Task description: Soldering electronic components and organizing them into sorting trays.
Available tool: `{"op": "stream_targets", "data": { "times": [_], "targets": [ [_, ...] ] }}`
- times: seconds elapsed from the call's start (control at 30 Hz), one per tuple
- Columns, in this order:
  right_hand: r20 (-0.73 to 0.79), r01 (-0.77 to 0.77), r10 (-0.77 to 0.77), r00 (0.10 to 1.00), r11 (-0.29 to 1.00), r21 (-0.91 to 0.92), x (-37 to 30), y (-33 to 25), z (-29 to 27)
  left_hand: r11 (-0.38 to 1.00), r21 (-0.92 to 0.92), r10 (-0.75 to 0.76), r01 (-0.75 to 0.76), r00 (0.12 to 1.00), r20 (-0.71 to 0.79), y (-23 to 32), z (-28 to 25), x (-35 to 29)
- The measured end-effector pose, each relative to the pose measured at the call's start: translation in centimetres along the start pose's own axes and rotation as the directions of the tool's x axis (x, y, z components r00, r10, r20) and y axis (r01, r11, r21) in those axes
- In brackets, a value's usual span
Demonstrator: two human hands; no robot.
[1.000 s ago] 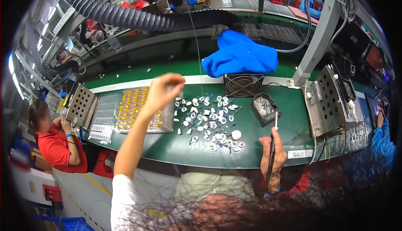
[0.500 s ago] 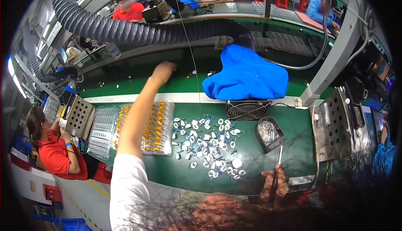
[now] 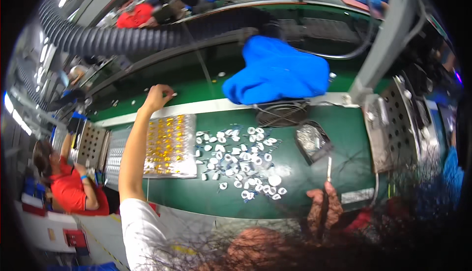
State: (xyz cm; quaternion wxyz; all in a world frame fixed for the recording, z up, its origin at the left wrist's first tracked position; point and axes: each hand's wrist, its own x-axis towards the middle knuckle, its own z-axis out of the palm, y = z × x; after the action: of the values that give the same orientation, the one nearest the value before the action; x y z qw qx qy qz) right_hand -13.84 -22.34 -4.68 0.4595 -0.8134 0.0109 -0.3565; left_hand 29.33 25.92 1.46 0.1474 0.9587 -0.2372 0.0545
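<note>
My left hand [image 3: 155,99] reaches over the green belt beyond the white rail. Its fingers are closed at the tips, and a small white part [image 3: 174,94] shows there, blurred. Low on the right, my right hand [image 3: 326,206] grips a slim rod-shaped tool [image 3: 329,168] whose pale end points away from me; the hand's lower part is shadowed. Just beyond that tool sits a black open box [image 3: 322,152] of small silvery pieces. Many white rounded parts [image 3: 244,156] with thin blue wires lie spread on the green bench between my hands.
Clear plastic trays [image 3: 187,165], one holding amber parts, lie under my left forearm. A fan [image 3: 282,114] stands below a blue cloth [image 3: 280,74] on a ribbed black duct [image 3: 123,40]. A grey post [image 3: 386,35] rises at right. A person in red [image 3: 73,187] works at left.
My left hand has drawn back toward me and to the left, with a small white part now showing at its fingertips. My right hand still holds the tool. The whole view has shifted slightly.
</note>
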Motion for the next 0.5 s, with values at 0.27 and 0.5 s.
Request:
{"op": "stream_targets", "data": {
  "times": [0.27,0.5],
  "targets": [
    [-0.072,0.143,-0.146,0.987,0.989,-0.041,2.7,-2.0,-0.2,0.991,-0.026,0.128,-0.135,0.976,-0.177,4.9,1.0,1.5],
    [-0.107,0.114,-0.111,0.988,0.993,0.022,2.5,-1.7,0.3,0.89,-0.434,0.159,-0.14,0.987,0.007,15.4,-1.3,-2.6]
  ]
}}
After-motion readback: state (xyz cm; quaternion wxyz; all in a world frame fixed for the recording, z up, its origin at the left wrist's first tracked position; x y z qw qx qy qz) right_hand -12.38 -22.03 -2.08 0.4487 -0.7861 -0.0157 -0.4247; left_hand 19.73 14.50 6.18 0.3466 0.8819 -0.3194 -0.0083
